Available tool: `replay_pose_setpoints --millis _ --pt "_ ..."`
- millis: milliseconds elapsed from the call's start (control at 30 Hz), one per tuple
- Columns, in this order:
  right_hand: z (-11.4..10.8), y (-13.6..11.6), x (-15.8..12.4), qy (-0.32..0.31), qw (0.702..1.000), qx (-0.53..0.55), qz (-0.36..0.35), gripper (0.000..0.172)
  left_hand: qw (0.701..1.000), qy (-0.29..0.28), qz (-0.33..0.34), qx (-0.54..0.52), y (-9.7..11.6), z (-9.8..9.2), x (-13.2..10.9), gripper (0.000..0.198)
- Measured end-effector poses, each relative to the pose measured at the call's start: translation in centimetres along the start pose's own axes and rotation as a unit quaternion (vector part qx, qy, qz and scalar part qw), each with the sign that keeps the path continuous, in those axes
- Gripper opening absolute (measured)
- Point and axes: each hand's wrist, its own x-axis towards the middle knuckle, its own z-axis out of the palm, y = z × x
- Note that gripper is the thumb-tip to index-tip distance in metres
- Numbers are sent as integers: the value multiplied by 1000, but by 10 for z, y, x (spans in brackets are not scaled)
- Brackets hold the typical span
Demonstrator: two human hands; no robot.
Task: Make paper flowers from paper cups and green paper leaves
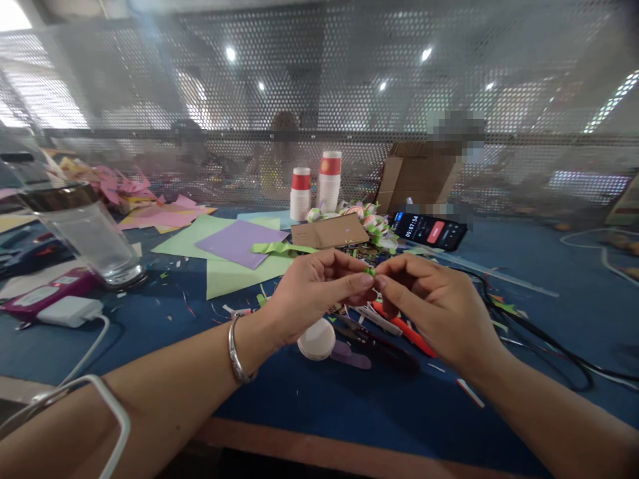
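My left hand and my right hand meet above the blue table, fingertips pinched together on a small green paper piece. Both hands are closed on it. A silver bangle circles my left wrist. Under the hands lie a white round cap, dark scissors with a red-orange handle, and paper scraps.
Green and purple paper sheets, a green strip, a cardboard piece, paper flowers, two paper-cup stacks, a phone showing a timer, a glass jar, a white charger, black cables. A perforated screen stands behind.
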Motion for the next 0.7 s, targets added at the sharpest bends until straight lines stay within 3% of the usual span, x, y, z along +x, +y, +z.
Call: replay_pose_setpoints --millis 333,700 --pt "0 -1 0 0 1000 -10 9 16 999 -6 26 36 -5 -4 2 31" --pt "1 -3 1 -3 1000 -1 10 16 1000 -3 11 16 -5 -2 3 26"
